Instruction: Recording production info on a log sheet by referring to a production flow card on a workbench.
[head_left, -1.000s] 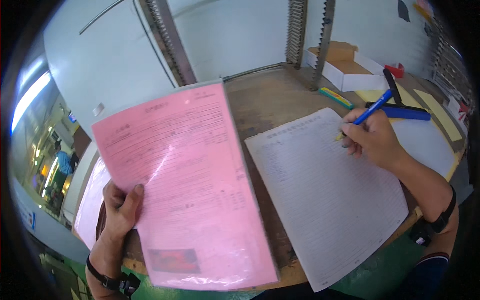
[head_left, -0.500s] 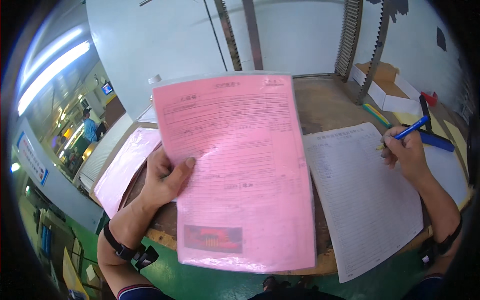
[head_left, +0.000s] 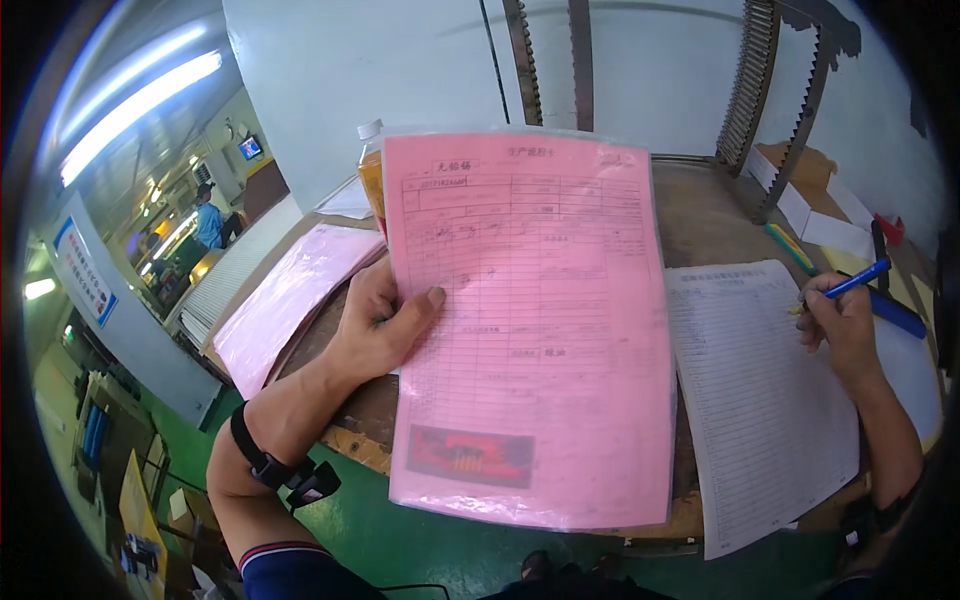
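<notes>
Evidently for legibility, left hand [head_left: 380, 327] pinches pink form [head_left: 540, 370] face-on; right hand [head_left: 845, 330] pinches blue pen [head_left: 862, 277] over ruled sheet [head_left: 765, 410].

Both hands closed in grips, well apart: left hand [head_left: 385, 322] left of centre, right hand [head_left: 838, 325] far right.
Left forearm [head_left: 310, 395] slants up and right from the lower left, arm bent; left thumb [head_left: 415, 315] lies extended up and right, fingers curled, tips hidden. Right forearm [head_left: 890, 440] rises from the lower right, leaning left; thumb and index pinched, other fingers folded toward the palm.
</notes>
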